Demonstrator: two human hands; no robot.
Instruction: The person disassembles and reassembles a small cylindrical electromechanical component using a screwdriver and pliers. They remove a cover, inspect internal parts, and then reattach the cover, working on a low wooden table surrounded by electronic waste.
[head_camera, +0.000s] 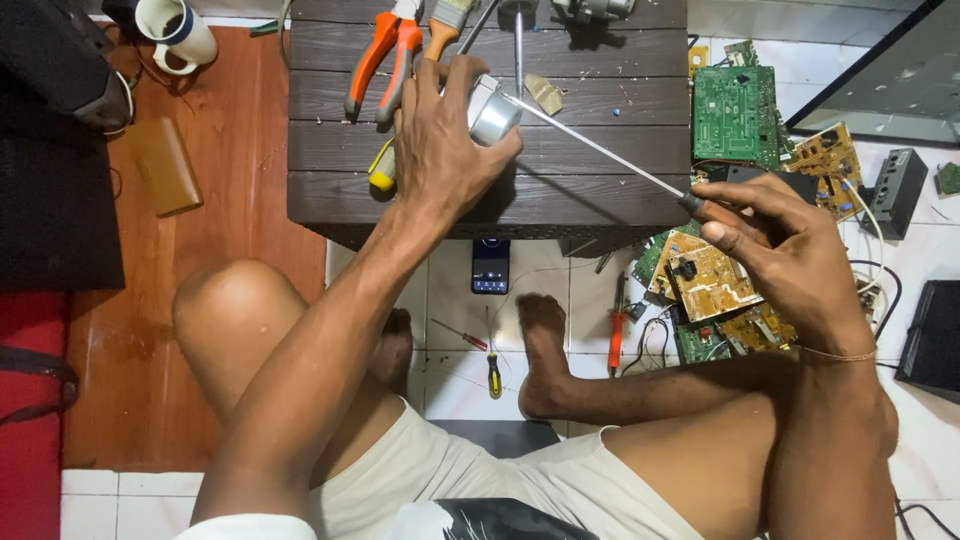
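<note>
Near the camera, a person sits on the white tile floor (450, 300) with bent bare knees and feet. A small yellow-handled screwdriver (493, 372) and a thin red-handled one (462, 335) lie between the feet, and a dark phone (490, 266) lies just past them.

The right hand (790, 265) is curled tight around the dark handle of a long screwdriver (600, 150). Its thin shiny metal rod slants up and left, and its tip touches a small round metal motor (494, 112).

The left hand (440, 150) lies over the motor with fingers bent around it, pressing it down on the low dark wooden table (600, 200). The motor sits in the middle of the table, partly hidden by that hand.

Yellow and green circuit boards (705, 280) are piled on the floor under the right hand. Farther away, orange-handled pliers (380, 60) and a paint brush (445, 25) lie on the rough table planks. A bigger green circuit board (735, 112) lies to the right. A white mug (178, 30) rests far left on the smooth red-brown floor.
</note>
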